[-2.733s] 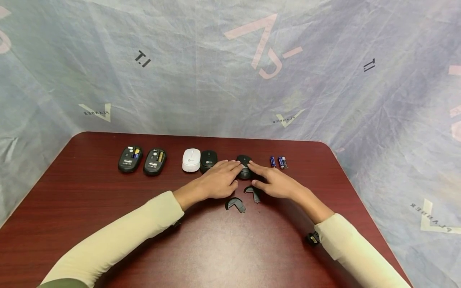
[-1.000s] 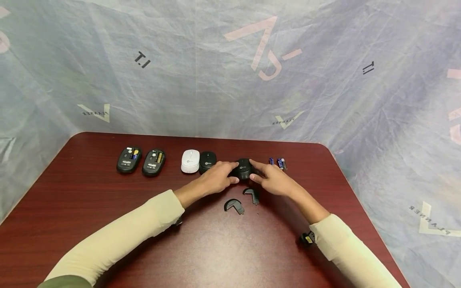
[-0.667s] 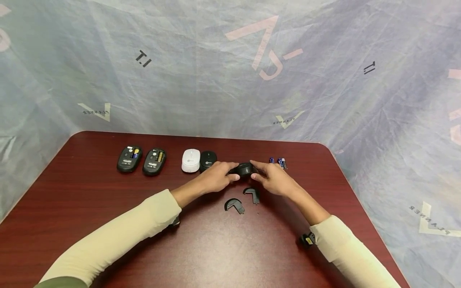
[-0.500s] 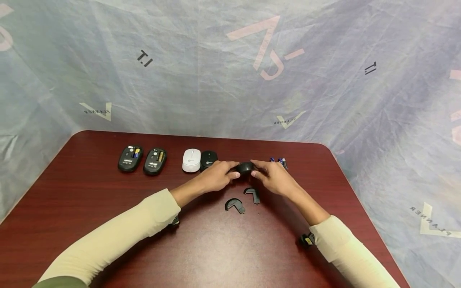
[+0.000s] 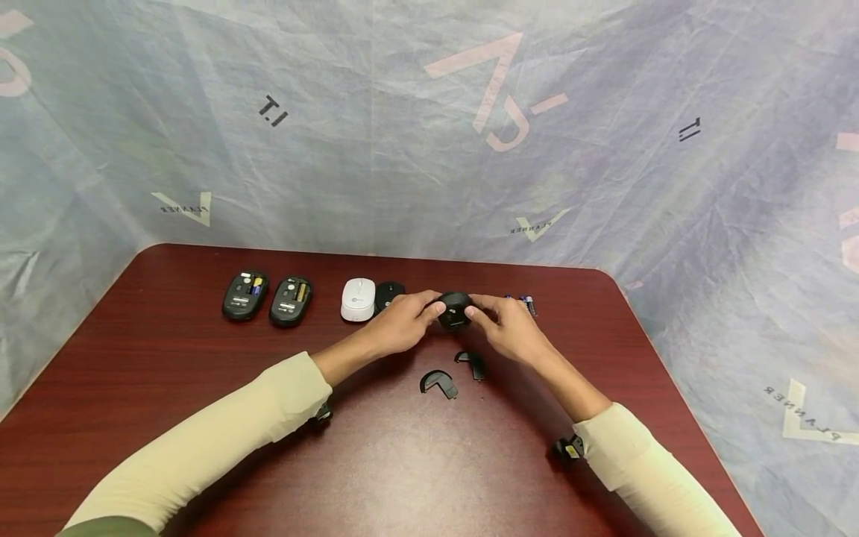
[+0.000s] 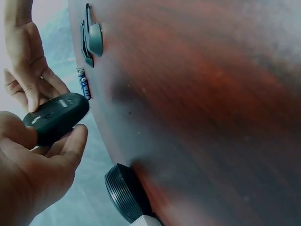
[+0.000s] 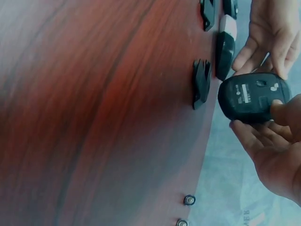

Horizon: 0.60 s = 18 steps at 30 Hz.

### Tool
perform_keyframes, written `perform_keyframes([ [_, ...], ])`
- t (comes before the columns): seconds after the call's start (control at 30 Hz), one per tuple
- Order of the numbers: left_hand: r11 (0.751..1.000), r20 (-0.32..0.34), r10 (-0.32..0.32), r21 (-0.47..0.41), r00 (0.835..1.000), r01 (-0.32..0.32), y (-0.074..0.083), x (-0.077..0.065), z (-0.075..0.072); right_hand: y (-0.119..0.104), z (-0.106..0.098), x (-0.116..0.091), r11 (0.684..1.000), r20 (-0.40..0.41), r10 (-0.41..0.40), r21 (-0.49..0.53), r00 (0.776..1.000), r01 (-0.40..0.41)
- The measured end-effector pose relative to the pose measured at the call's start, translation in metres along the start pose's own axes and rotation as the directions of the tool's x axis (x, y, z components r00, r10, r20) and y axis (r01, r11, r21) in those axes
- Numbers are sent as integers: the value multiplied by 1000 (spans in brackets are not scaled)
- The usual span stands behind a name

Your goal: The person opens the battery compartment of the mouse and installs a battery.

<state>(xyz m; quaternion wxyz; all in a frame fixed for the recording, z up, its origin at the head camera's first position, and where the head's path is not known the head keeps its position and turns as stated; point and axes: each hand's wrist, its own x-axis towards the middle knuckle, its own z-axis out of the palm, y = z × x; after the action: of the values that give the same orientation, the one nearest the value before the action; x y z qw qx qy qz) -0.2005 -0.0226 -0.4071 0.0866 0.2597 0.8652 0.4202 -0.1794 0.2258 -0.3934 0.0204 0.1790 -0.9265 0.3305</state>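
Observation:
Both hands hold a black computer mouse (image 5: 454, 313) just above the table, its underside turned towards me. My left hand (image 5: 401, 322) pinches its left edge between thumb and fingers. On the opposite edge my right hand (image 5: 513, 328) does the same. The right wrist view shows the mouse's (image 7: 249, 97) underside with a pale label. Nearer me lie two black battery covers, one arc-shaped cover (image 5: 448, 388) and another (image 5: 477, 367) just below the mouse. Small blue batteries (image 5: 529, 304) lie behind the right hand, partly hidden by it.
Left of the hands, a white mouse (image 5: 359, 298) stands beside a black mouse (image 5: 388, 293), partly covered by the left hand. Farther left, two upturned black mice (image 5: 244, 296) show batteries in their bays. A printed cloth (image 5: 302, 149) hangs behind the red-brown table (image 5: 416, 462).
The black mouse, first lying top up, has been gripped at both sides, lifted and tipped over so its underside faces me. The covers and other mice stay put.

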Motion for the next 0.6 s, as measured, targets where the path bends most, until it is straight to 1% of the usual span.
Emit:
perform_keyframes([
  [0.07, 1000, -15, 4, -30, 1000, -4, -1, -1, 0, -3, 1, -1, 999, -9, 12, 42, 1000, -12],
  [0.13, 997, -21, 4, -81, 1000, -5, -3, -3, 0, -7, 2, -3, 995, -5, 25, 96, 1000, -24],
  [0.3, 976, -21, -16, -217, 1000, 11, -5, -11, 0, -16, 7, -6, 976, 24, 37, 214, 999, -41],
  [0.37, 970, -26, -22, -242, 999, 15, -5, -15, 1, -17, 11, -7, 963, 40, 33, 265, 999, -43],
  [0.47, 964, -47, -33, -264, 998, 19, -6, -21, 2, -18, 15, -8, 933, 77, 33, 355, 996, -59],
  [0.6, 953, -58, -54, -302, 997, 34, -7, -32, 2, -23, 19, -10, 912, 131, 26, 403, 991, -78],
])
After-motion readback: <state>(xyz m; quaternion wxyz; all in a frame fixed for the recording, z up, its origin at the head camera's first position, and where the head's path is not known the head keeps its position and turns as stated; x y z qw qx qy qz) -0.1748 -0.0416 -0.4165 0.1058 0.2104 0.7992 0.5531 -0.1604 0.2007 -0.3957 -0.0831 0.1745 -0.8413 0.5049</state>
